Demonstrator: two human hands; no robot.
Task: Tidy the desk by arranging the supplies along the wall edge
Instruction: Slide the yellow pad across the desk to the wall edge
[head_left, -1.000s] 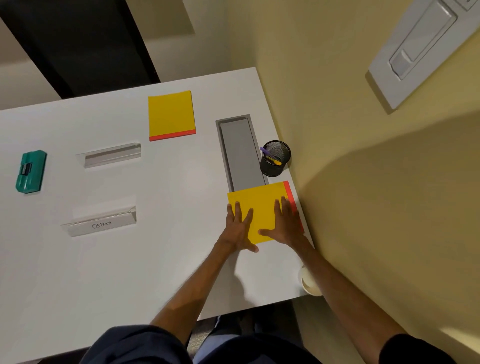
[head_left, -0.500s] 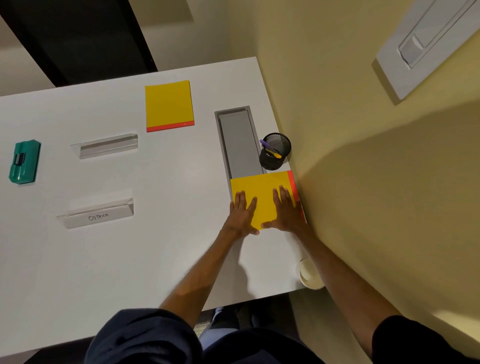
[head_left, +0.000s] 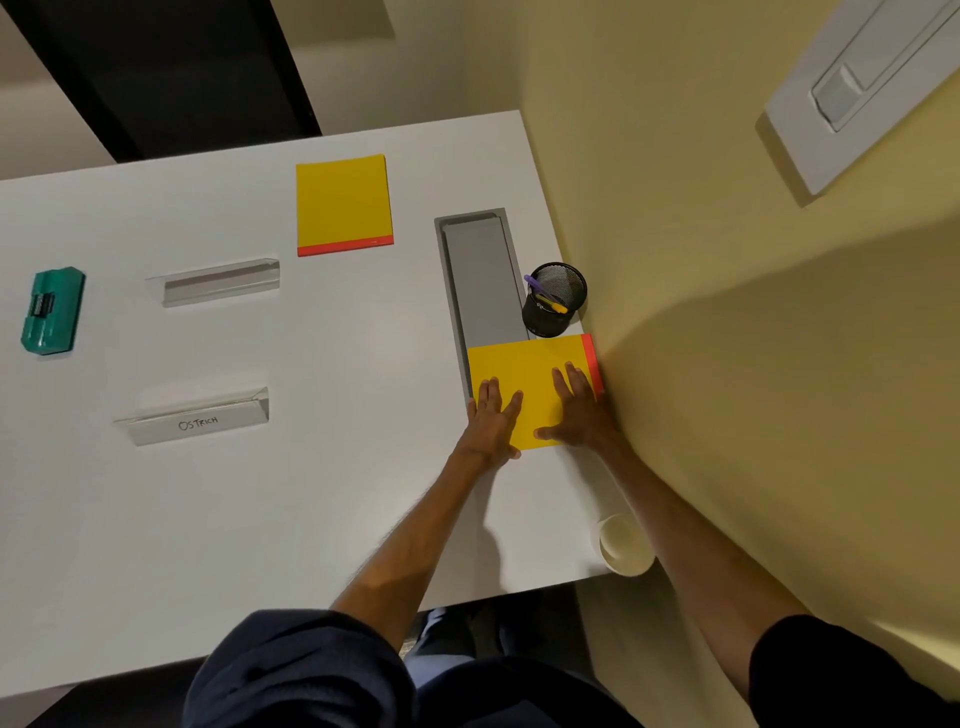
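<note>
A yellow pad (head_left: 524, 369) with a red strip lies at the white desk's (head_left: 337, 519) right edge, its red side against the yellow wall. My left hand (head_left: 491, 421) and my right hand (head_left: 576, 410) press flat on it, fingers straight. Just beyond it stands a black mesh pen cup (head_left: 555, 301) by the wall. A second yellow pad (head_left: 343, 202) lies mid-desk at the back. Two clear name holders, one empty (head_left: 218, 283) and one labelled (head_left: 195, 418), and a green stapler (head_left: 52, 310) sit to the left.
A grey cable tray (head_left: 480, 275) is recessed in the desk beside the pen cup, partly covered by the pad. A paper cup (head_left: 623, 543) stands at the desk's near right corner. A white fixture (head_left: 862, 78) hangs on the wall.
Both hands have slid the yellow pad slightly farther along the wall toward the pen cup. The other supplies stay where they were.
</note>
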